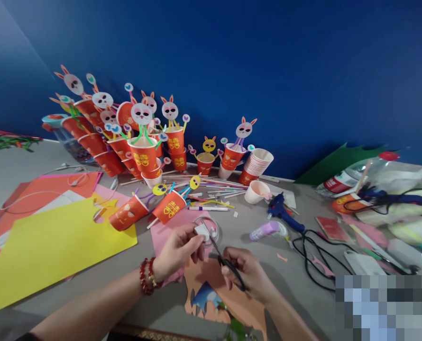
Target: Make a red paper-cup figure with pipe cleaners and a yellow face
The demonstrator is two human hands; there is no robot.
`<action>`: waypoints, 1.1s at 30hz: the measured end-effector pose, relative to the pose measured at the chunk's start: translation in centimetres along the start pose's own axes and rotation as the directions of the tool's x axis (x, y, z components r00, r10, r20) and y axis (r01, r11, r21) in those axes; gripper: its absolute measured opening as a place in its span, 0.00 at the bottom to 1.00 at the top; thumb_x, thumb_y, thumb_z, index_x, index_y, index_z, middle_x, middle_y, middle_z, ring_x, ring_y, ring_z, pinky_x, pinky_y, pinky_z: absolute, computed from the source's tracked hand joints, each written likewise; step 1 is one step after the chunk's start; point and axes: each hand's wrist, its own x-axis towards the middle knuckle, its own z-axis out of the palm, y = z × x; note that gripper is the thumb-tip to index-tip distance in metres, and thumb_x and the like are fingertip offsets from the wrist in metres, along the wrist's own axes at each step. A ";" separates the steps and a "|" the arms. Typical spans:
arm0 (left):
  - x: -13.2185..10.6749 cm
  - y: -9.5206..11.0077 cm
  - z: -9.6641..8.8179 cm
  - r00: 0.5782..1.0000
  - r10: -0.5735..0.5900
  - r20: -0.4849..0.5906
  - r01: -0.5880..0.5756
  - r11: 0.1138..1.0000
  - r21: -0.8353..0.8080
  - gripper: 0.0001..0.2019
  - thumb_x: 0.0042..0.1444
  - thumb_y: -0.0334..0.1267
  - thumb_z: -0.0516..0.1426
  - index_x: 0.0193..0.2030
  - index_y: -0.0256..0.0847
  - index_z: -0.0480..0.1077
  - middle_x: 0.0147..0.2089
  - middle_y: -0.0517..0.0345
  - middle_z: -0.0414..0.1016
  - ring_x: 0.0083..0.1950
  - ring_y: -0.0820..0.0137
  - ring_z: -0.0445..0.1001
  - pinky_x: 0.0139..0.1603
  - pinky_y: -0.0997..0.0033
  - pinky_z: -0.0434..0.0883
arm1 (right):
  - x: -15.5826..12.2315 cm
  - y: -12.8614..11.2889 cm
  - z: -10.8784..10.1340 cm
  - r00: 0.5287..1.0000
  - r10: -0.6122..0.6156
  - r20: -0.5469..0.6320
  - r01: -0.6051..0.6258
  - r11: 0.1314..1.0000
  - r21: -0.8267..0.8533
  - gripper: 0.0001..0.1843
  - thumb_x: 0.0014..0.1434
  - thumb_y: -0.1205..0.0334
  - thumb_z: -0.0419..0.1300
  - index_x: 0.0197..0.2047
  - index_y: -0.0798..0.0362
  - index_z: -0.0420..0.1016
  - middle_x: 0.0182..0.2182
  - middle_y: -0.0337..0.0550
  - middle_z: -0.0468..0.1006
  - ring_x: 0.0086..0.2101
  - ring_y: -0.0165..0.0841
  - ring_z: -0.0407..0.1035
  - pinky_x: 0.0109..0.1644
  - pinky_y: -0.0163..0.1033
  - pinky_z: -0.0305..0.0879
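My left hand (178, 250), with a red bead bracelet at the wrist, pinches a small white paper piece (201, 230) near the table's front middle. My right hand (248, 273) grips black-handled scissors (228, 265), whose blades point up-left and meet the white piece. Both hands hover over an orange sheet (211, 279) and a pink sheet (168, 232). A clear round lid (211, 226) lies just behind the paper piece.
Red paper cups with bunny faces on sticks (143, 142) crowd the back left. Two decorated cups (147, 208) lie tipped over. A yellow sheet (50, 246) lies left. A blue glue gun (280, 210), purple glue stick (266, 231), black cable (314, 255), stacked cups (257, 166) and bags sit right.
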 end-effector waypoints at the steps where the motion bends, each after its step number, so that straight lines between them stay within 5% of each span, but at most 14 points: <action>1: 0.0 0.0 0.0 1.000 0.007 0.007 -0.007 1.000 0.017 0.21 0.57 0.55 0.61 0.28 0.38 0.67 0.19 0.59 0.74 0.17 0.77 0.68 0.19 0.80 0.66 | 0.0 0.0 0.0 1.000 0.003 0.002 -0.003 1.000 0.007 0.32 0.48 0.30 0.65 0.24 0.51 0.62 0.17 0.33 0.69 0.16 0.24 0.63 0.21 0.30 0.59; 33: 0.2 0.1 -0.4 1.000 0.003 -0.019 -0.004 0.998 -0.064 0.19 0.56 0.53 0.63 0.30 0.40 0.64 0.18 0.63 0.73 0.17 0.78 0.67 0.20 0.81 0.65 | 0.0 0.4 -0.2 0.999 -0.031 -0.010 0.031 0.999 -0.023 0.31 0.53 0.32 0.63 0.24 0.52 0.63 0.16 0.33 0.68 0.16 0.24 0.61 0.21 0.30 0.54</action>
